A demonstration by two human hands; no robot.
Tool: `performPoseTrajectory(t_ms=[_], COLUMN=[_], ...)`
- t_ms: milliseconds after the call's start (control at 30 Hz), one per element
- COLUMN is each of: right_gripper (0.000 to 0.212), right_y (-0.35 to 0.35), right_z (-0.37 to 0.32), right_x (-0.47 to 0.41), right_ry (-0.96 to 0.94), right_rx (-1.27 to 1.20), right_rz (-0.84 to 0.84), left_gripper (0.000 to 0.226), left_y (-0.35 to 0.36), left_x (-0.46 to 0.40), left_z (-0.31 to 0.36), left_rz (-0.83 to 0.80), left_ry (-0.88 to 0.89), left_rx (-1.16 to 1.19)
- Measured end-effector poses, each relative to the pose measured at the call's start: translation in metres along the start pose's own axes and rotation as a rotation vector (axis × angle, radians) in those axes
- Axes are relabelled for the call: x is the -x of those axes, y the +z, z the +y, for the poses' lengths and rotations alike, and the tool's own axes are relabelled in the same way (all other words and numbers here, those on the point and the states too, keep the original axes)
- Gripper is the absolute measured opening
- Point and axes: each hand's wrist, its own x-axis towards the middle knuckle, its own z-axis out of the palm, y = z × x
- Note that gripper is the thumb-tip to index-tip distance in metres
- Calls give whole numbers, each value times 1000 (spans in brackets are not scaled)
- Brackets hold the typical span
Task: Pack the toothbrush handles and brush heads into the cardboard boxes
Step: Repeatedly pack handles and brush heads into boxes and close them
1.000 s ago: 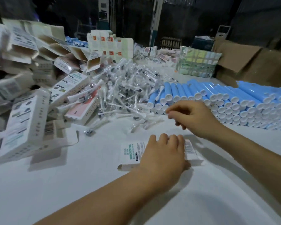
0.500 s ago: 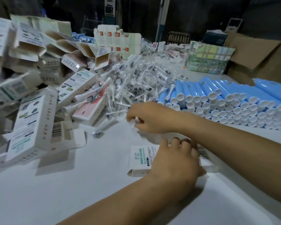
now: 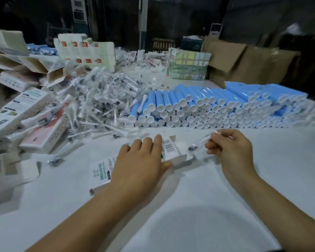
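Two bare hands are working over a white table [image 3: 198,224] at a packing bench. The left hand [image 3: 140,164] is lying palm down on a small printed cardboard box [image 3: 168,148], fingers fairly straight and pressing along its top, thumb against the near edge beside the open end, where a barcode label is showing. The right hand [image 3: 231,148] is hovering just beside that open end, fingers curled and pinching a brush head sealed in a clear plastic sleeve [image 3: 201,142], its dark bristle tip pointing toward the box mouth. Spreading out behind the hands, a loose heap of wrapped brush heads [image 3: 102,102] is covering the middle of the table, with a few strays lying near the box. To the right of the heap, blue toothbrush handles [image 3: 216,104] with white end caps are sitting stacked in rows, caps facing the camera. Printed cartons [image 3: 25,110], some closed and some with flaps open, are piling up at the left edge. Farther back, bundled flat packaging [image 3: 188,65] and brown corrugated cartons [image 3: 244,59] are standing against a dark background.
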Motion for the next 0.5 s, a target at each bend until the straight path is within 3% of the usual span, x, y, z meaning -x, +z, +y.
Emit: performPoseTrajectory(t_ms=[300,400,500], right_gripper=[18,4,27], right_y=[31,35,33], right_z=[17,19,18], right_x=[21,30,32], right_ry=[-6,8,24], right_rx=[243,323,303], right_rz=[-6,-192,-298], left_gripper=[85,84,82], left_y=[2,3,3], left_x=[1,0,-1], left_z=[9,15,12], left_rz=[49,82,137], left_ry=[22,52,42], left_rx=[-30,-13,-10])
